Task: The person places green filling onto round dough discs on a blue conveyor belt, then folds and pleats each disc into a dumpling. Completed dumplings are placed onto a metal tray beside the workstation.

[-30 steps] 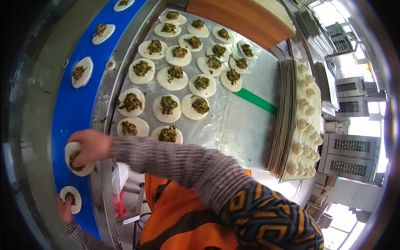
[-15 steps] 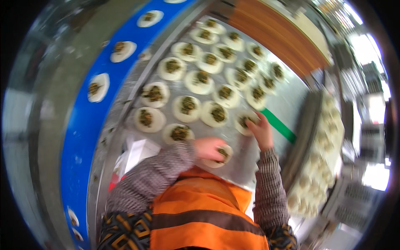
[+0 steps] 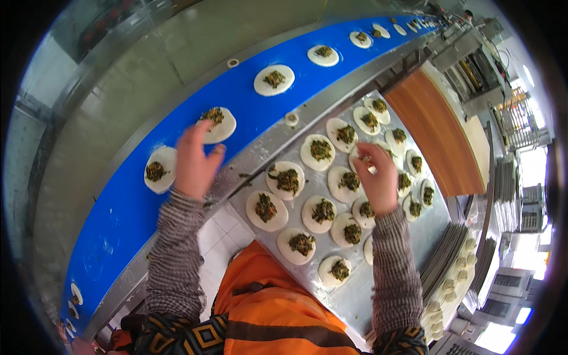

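My left hand (image 3: 198,163) is over the blue conveyor belt (image 3: 127,216), thumb and fingers apart. Its fingertips are at the edge of a flat white dough round (image 3: 223,126) topped with chopped green filling. Nearer to me on the belt is another filled dough round (image 3: 160,170). Above the metal table (image 3: 426,236), my right hand (image 3: 378,177) has its fingers curled to a pinch; whatever they hold, if anything, is too small to name. Partly behind those fingers is a filled dough round. Several more, such as one dough round (image 3: 267,210), lie in loose rows on the table.
More filled dough rounds (image 3: 274,80) lie spaced along the belt toward the far right. A brown wooden board (image 3: 435,133) borders the table's far side. At right are stacked trays (image 3: 444,254) and a tray of pale dough pieces (image 3: 449,290). A metal rail (image 3: 242,163) separates belt and table.
The view has swung left toward the belt. My left hand has left the dough round at the table's near edge and reached over the belt. My right hand has lifted from its dough round and moved farther off.
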Demonstrator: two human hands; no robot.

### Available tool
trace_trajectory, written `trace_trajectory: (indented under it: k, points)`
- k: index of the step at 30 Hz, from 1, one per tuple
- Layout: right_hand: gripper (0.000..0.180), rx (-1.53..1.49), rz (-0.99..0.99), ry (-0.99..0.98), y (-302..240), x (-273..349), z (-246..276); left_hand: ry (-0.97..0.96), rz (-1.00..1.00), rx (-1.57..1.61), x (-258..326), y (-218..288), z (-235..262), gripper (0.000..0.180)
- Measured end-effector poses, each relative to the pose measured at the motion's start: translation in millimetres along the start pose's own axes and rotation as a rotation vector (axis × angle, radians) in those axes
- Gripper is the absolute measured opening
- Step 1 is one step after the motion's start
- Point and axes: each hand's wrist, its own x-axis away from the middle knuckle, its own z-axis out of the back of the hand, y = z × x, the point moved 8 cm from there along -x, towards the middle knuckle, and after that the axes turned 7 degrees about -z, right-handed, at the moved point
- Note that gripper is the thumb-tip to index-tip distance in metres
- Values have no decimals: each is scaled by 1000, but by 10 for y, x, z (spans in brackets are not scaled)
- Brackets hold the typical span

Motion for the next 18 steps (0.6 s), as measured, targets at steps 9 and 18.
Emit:
trace_trajectory:
  k: [9,18]
  points:
    - [45,251,569,-454,-1098,-1476,-2072,-209,160,-46,-68,-884,255,32]
    - [44,256,187,-897,-1200,-1360,-2737,-308,607,316,578,-1440,806,28]
